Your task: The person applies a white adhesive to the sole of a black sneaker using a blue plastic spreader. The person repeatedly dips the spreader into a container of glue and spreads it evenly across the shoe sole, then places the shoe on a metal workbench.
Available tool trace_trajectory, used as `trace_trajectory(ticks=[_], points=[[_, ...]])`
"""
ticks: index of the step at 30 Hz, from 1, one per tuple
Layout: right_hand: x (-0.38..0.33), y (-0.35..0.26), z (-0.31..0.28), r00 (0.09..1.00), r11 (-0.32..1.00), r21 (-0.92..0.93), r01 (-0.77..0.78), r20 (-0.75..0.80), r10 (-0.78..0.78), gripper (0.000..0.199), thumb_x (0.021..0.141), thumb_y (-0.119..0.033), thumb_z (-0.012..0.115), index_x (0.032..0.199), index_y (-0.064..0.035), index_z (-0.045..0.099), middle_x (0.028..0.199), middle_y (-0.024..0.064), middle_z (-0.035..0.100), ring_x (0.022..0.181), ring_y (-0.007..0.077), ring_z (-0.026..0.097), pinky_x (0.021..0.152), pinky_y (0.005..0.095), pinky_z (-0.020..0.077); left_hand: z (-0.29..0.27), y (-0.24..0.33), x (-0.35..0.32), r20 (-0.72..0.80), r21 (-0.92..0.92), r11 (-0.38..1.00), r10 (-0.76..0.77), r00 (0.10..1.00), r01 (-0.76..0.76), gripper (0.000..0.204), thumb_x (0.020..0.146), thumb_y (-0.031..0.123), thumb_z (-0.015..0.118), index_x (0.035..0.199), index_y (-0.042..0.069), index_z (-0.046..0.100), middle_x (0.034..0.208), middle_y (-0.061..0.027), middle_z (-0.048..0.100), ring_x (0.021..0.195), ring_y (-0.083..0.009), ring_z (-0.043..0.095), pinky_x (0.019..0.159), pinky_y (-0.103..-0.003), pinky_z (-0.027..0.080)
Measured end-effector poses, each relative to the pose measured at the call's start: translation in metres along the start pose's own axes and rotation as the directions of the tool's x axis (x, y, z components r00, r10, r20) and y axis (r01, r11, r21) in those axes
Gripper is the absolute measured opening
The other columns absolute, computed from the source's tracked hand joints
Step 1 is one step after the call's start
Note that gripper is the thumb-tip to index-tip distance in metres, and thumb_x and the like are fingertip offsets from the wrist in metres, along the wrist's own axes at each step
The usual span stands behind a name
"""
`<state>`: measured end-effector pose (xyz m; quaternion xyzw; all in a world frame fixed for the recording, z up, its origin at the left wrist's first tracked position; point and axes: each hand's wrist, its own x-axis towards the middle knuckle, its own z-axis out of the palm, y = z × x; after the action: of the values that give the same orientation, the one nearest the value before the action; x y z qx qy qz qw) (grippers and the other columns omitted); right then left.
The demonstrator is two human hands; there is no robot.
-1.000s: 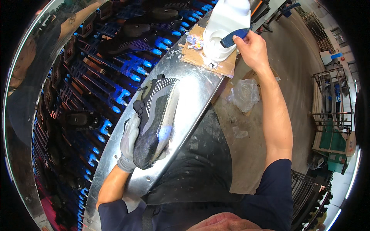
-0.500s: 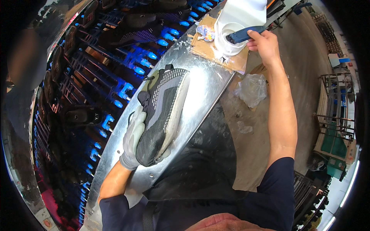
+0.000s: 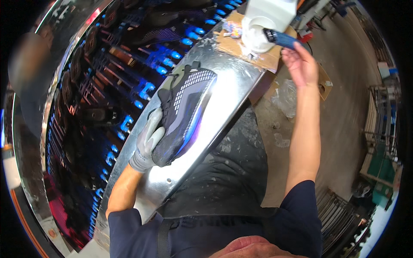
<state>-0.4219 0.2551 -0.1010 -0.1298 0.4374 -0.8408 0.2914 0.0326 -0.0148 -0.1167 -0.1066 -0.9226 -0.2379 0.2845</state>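
My left hand [image 3: 148,142], in a grey glove, grips a black and grey sneaker [image 3: 183,112] by its lower end. Its thumb and fingers press around the upper. The sneaker lies tilted above the metal bench, its sole edge on the right showing a blue-purple sheen. My bare right hand [image 3: 303,64] pinches the end of a blue-handled brush [image 3: 282,39] with dark bristles. The brush head is at the rim of the round mouth of a white plastic container [image 3: 271,15]; whether it touches the rim I cannot tell.
The container stands on cardboard [image 3: 230,43] beside a crumpled multicoloured lump [image 3: 232,29]. At left runs a rack with blue-tipped rods [image 3: 144,89] carrying dark shoes. The shiny bench [image 3: 215,116] ends in an edge beside my apron. A clear plastic bag [image 3: 286,98] lies on the floor.
The brush head has come up out of the container's mouth, and my right hand has turned and dropped slightly. My left hand has tipped the sneaker, so less of its sole edge shows.
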Motion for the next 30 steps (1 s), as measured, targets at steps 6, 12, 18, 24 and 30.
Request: trace_trajectory(ticks=[6,12,18,24,30], points=[[-0.074,0.07,0.043,0.991,0.986,0.115,-0.116,0.084,0.107,0.021,0.102,-0.015,0.066,0.105,0.0054,0.068,0.09,0.0167,0.074,0.079,0.0235,0.076,0.068,0.0332,0.0647,-0.007,-0.009,-0.021,0.09,0.039,0.999,0.002,0.996,-0.006,0.094,0.079,0.03,0.089,0.154,0.01,0.037,0.151,-0.0424,0.042,0.136,-0.0575,0.051,0.111,-0.057,0.048],[-0.139,0.13,0.098,0.998,0.997,0.057,0.05,-0.043,-0.048,0.023,0.103,-0.015,0.066,0.116,0.0044,0.067,0.102,0.0128,0.074,0.087,0.0209,0.074,0.074,0.0303,0.062,-0.003,-0.003,-0.021,0.178,0.008,0.946,-0.321,0.93,0.325,0.114,0.072,0.03,0.094,0.162,0.014,0.026,0.152,-0.0417,0.04,0.135,-0.0563,0.052,0.109,-0.057,0.05],[-0.139,0.12,0.094,0.983,0.97,-0.161,0.182,0.053,-0.176,0.017,0.101,-0.012,0.07,0.109,0.0027,0.07,0.095,0.0089,0.073,0.083,0.0147,0.071,0.076,0.0295,0.0588,0.001,-0.007,-0.02,0.103,0.072,0.997,-0.027,0.994,0.02,0.121,0.069,0.036,0.098,0.162,0.014,0.023,0.151,-0.0415,0.041,0.134,-0.0554,0.053,0.108,-0.056,0.051],[-0.092,0.101,0.084,0.997,0.968,-0.245,0.052,0.065,-0.037,0.016,0.1,-0.011,0.069,0.106,0.0035,0.071,0.097,0.0093,0.075,0.081,0.013,0.07,0.074,0.0271,0.0569,-0.009,0.005,-0.019,0.327,-0.482,0.417,-0.731,0.599,0.771,0.088,0.099,0.049,0.065,0.161,-0.001,0.029,0.158,-0.0286,0.044,0.143,-0.0374,0.05,0.119,-0.044,0.039],[-0.119,0.098,0.1,0.938,0.854,-0.397,0.336,0.221,-0.266,0.011,0.097,-0.003,0.07,0.104,0.0055,0.069,0.097,0.0105,0.072,0.079,0.0127,0.066,0.071,0.0267,0.053,-0.008,-0.001,-0.031,0.345,-0.442,0.482,-0.687,0.639,0.756,0.08,0.106,0.047,0.047,0.16,-0.008,0.028,0.16,-0.0219,0.044,0.145,-0.03,0.047,0.123,-0.04,0.032]])
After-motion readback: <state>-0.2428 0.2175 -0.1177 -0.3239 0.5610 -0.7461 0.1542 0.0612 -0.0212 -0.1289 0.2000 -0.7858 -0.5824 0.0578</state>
